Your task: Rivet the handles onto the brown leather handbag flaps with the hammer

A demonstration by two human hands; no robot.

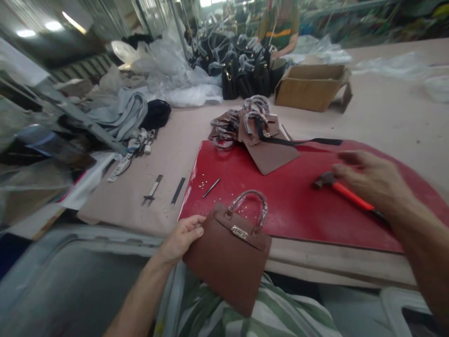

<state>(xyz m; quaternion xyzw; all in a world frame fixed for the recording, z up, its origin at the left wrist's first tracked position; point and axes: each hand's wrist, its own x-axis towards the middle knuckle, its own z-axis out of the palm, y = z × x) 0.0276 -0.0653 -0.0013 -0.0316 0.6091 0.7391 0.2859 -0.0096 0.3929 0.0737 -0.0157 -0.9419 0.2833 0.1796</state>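
My left hand (182, 236) grips the left edge of a small brown handbag (228, 257) with a plastic-wrapped handle and a metal clasp. The bag is tilted over my lap at the near edge of a red cutting mat (280, 196). My right hand (368, 180) hovers over the right side of the mat, blurred by motion, its fingers stretched out just above a hammer (345, 192) with an orange handle that lies on the mat. I see nothing held in that hand.
More brown bag pieces with wrapped handles (249, 128) and a black strap lie at the mat's far edge. A cardboard box (312, 86), black handbags (242, 70) and a person stand behind. Small tools (152, 189) and a punch (211, 187) lie to the left.
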